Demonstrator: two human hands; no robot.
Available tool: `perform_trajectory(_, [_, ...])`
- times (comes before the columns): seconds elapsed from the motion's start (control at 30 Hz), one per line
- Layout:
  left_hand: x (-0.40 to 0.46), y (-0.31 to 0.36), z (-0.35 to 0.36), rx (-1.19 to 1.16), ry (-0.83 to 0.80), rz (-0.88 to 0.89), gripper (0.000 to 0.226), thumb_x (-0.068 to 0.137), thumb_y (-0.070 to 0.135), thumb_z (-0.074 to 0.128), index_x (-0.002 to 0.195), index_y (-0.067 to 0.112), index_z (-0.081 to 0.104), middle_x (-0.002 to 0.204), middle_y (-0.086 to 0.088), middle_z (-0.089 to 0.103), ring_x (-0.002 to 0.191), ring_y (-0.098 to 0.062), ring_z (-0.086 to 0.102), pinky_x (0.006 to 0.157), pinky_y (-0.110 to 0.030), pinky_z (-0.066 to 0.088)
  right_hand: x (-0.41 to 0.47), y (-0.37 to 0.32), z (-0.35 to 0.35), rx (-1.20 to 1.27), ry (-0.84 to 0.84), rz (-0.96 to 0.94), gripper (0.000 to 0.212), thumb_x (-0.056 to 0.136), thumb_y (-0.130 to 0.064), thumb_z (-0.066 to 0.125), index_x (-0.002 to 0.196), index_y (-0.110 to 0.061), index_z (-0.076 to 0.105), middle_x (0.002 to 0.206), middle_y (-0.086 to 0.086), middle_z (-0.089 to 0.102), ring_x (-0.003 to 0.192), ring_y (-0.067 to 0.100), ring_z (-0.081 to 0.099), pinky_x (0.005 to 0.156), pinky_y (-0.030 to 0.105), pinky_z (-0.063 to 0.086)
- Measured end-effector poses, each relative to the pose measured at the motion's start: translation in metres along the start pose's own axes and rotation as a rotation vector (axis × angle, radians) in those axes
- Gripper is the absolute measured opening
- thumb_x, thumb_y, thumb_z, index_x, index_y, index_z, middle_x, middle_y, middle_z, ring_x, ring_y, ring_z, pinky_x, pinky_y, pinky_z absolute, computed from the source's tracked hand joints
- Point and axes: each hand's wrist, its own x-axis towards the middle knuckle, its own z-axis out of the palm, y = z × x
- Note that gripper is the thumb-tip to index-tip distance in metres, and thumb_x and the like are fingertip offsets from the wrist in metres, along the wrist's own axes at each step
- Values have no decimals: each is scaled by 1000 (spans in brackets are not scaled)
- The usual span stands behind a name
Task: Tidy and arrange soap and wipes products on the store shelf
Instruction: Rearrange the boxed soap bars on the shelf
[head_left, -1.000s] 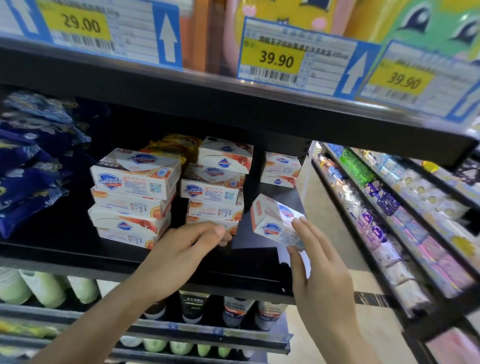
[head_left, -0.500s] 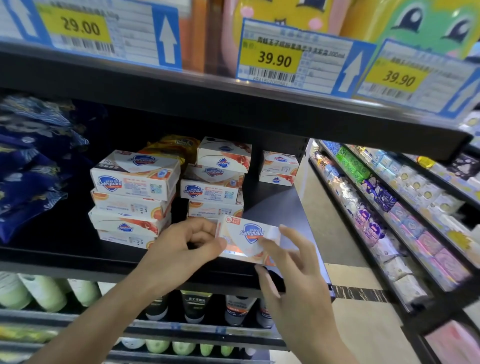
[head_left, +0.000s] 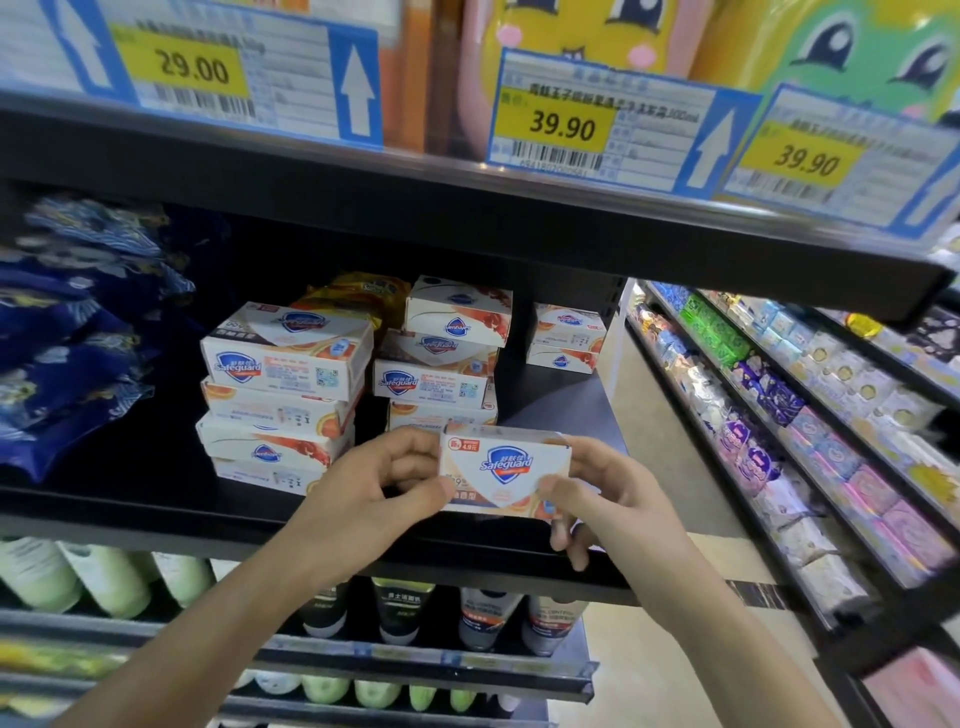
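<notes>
A white Safeguard soap box (head_left: 505, 470) with blue shield logo faces up, just in front of the middle soap stack (head_left: 440, 364). Left hand (head_left: 374, 493) and right hand (head_left: 602, 499) pinch its ends.

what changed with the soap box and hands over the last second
The soap box, held tilted at the right a second ago by the right hand alone, moved left and turned its front face toward the camera. The left hand, then empty near the middle stack, has taken hold of its left end, so both hands pinch it. The stacks and the shelf stayed put.
</notes>
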Motion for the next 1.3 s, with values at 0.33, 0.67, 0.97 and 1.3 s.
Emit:
perform_trajectory(0.33, [-2, 4, 4, 3, 60, -28, 57, 84, 87, 38, 118, 53, 69, 106, 20, 76, 103, 10, 65, 92, -20, 35, -2, 13, 3, -4, 32, -217, 37, 89, -30, 71, 125, -29, 63, 119, -2, 72, 76, 21, 62, 72, 26, 54])
perform_trajectory(0.67, [4, 7, 3, -84, 1, 15, 55, 79, 68, 60, 112, 27, 74, 98, 2, 80, 89, -12, 71, 95, -33, 49, -2, 16, -1, -12, 39, -203, 41, 90, -24, 73, 129, -34, 64, 123, -7, 73, 100, 26, 67, 83, 40, 60])
perform_trajectory(0.97, [-1, 4, 1, -128, 19, 81, 40, 70, 56, 70, 109, 51, 70, 105, 4, 79, 105, -8, 72, 101, -28, 47, 5, 20, -8, 152, 6, -115, 60, 77, -7, 52, 128, -37, 65, 127, -6, 69, 90, 22, 73, 69, 29, 58])
perform_trajectory(1.3, [-3, -2, -3, 39, -14, 142, 65, 85, 4, 80, 136, 34, 53, 120, 2, 75, 105, -17, 68, 100, -26, 45, 8, 4, -9, 17, -118, 36, 42, 91, -38, 64, 132, -31, 63, 112, 2, 77, 83, 19, 72, 68, 27, 59])
